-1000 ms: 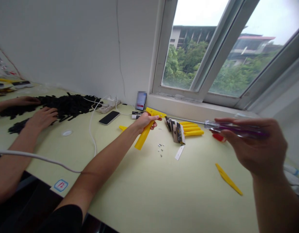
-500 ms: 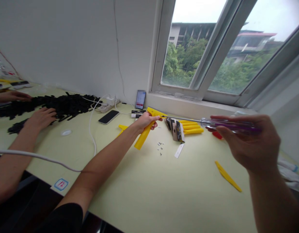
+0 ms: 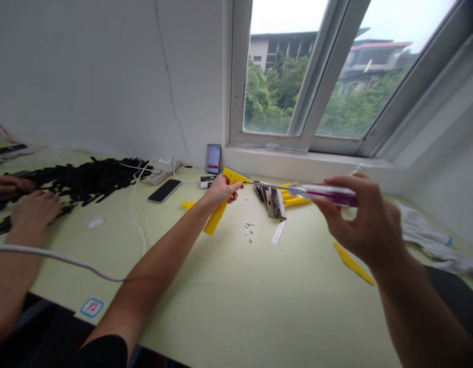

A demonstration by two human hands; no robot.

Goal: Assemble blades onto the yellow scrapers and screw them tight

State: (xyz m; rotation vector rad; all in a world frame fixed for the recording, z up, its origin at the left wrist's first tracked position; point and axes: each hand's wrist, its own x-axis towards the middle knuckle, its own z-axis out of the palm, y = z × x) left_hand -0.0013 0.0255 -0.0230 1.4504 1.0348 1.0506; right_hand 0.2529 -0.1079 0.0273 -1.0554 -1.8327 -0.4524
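My left hand (image 3: 222, 191) is closed around a yellow T-shaped scraper handle (image 3: 215, 220), held above the table with its head up and its grip slanting down. In my right hand (image 3: 368, 225), fingers wrapped round it, is a screwdriver (image 3: 324, 193) with a clear and purple handle. Its shaft runs leftward, and the tip meets the scraper head beside my left thumb; whether a screw sits there is too small to tell. Below lie several small screws and nuts (image 3: 248, 225). A white strip (image 3: 278, 232) with holes rests near them.
Packaged black cards (image 3: 275, 204) and yellow handles (image 3: 296, 202) lie by the window. A curved yellow piece (image 3: 353, 263) is at right, white gloves (image 3: 424, 225) beyond. Leftward are a phone (image 3: 164, 190), a white cable (image 3: 133, 204), black strips (image 3: 94, 179) and another person's hands (image 3: 36, 208).
My right hand has shifted left and shows a changed grip on the screwdriver handle. The camera view has turned slightly right. My left hand keeps hold of the scraper handle.
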